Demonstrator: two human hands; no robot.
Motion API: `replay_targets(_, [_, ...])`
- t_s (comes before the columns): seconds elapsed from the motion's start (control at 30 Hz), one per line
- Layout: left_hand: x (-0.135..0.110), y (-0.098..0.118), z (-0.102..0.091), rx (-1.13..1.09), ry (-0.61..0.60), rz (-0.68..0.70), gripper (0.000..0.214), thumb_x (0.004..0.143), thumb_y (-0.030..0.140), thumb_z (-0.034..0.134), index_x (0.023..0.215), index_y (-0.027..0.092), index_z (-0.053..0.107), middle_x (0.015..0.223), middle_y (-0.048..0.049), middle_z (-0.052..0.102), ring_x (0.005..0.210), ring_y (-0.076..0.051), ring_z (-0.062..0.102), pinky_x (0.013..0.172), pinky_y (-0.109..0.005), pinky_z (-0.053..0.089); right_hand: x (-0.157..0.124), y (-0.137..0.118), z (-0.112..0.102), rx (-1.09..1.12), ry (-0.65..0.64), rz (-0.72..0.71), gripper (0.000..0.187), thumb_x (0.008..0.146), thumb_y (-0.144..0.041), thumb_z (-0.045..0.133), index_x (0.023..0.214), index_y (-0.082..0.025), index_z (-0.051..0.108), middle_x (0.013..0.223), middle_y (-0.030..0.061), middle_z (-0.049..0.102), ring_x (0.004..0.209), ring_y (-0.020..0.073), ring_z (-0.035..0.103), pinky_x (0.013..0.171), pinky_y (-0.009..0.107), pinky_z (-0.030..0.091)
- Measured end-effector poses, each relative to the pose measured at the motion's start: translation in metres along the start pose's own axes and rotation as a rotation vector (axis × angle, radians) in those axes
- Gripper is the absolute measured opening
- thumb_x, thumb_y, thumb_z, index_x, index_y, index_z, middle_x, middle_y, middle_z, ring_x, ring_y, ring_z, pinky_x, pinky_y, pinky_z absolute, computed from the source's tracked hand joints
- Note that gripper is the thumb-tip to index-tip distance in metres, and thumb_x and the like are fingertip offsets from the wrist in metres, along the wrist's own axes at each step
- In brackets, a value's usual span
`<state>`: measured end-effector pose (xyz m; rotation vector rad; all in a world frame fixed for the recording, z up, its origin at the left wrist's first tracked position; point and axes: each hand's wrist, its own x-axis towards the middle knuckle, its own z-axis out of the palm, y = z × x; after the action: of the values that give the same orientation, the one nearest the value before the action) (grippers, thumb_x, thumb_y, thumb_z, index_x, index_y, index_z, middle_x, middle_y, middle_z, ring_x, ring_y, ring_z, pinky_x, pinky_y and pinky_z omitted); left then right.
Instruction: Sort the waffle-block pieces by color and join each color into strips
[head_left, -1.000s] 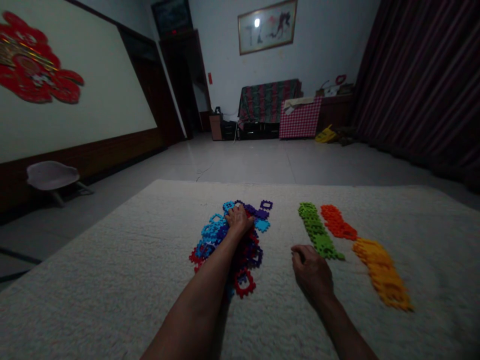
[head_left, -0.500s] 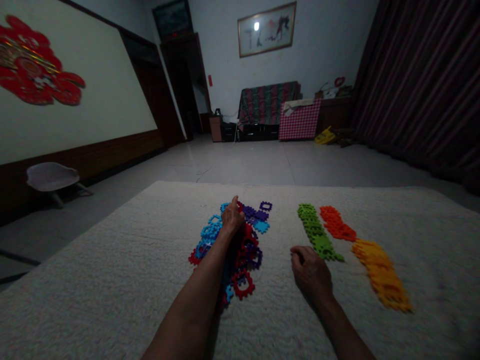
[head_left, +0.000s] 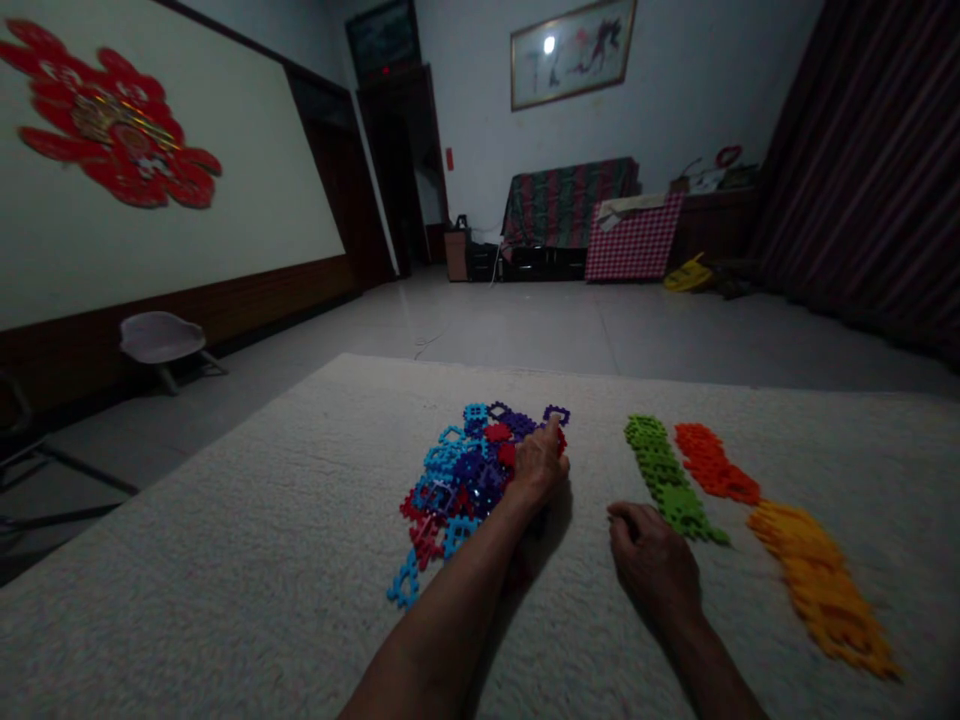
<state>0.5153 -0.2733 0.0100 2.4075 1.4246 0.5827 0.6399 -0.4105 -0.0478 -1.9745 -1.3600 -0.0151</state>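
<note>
A mixed heap of blue, purple and red interlocking plastic pieces [head_left: 457, 478] lies on a cream rug [head_left: 225, 560]. My left hand [head_left: 538, 463] rests at the heap's right edge with its fingers curled over pieces there; what it grips is hidden. My right hand [head_left: 651, 555] lies knuckles-up on the rug, fingers curled under, just left of the near end of a row of green pieces [head_left: 664, 477]. An orange row [head_left: 712, 464] and a yellow row [head_left: 821, 580] lie further right.
Bare grey floor [head_left: 525, 320] stretches beyond the rug to a covered sofa [head_left: 570, 210] and a checked board [head_left: 634, 240]. A small grey stool [head_left: 159, 340] stands by the left wall. Dark curtains [head_left: 877, 180] hang on the right.
My left hand has slid from the top middle of the heap to its right edge. The view has shifted left a little. My right hand has stayed in place.
</note>
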Motion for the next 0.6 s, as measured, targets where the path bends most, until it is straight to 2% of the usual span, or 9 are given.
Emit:
replay_targets(0.13, [-0.006,0.006,0.010,0.000,-0.058,0.009,0.072,0.085,0.024,0.057,0.152,0.021,0.031,0.122,-0.0133,0.064,0.113,-0.027,0.060,0.097,-0.039,0.048,0.000,0.001,0.000,-0.011,0.009,-0.015,0.028,0.086,-0.031,0.043,0.092,-0.022,0.069,0.099,0.0054,0.071,0.084,0.0205,0.067,0.073,0.032,0.045])
replay_targets(0.3, [-0.005,0.020,0.012,-0.014,-0.115,0.020,0.074,0.086,0.031,0.058,0.153,0.022,0.027,0.124,-0.0136,0.063,0.114,-0.028,0.059,0.097,-0.040,0.047,0.000,0.000,-0.001,-0.006,0.027,-0.039,0.028,0.087,-0.030,0.043,0.091,-0.022,0.070,0.098,0.0062,0.072,0.081,0.0203,0.065,0.071,0.032,0.044])
replay_targets(0.6, [0.001,0.035,0.026,-0.031,-0.144,0.061,0.076,0.085,0.031,0.059,0.153,0.021,0.027,0.121,-0.0133,0.062,0.112,-0.027,0.059,0.094,-0.037,0.048,0.001,0.000,-0.002,-0.019,0.008,-0.060,0.030,0.088,-0.030,0.042,0.092,-0.021,0.069,0.097,0.0068,0.072,0.082,0.0204,0.065,0.071,0.032,0.044])
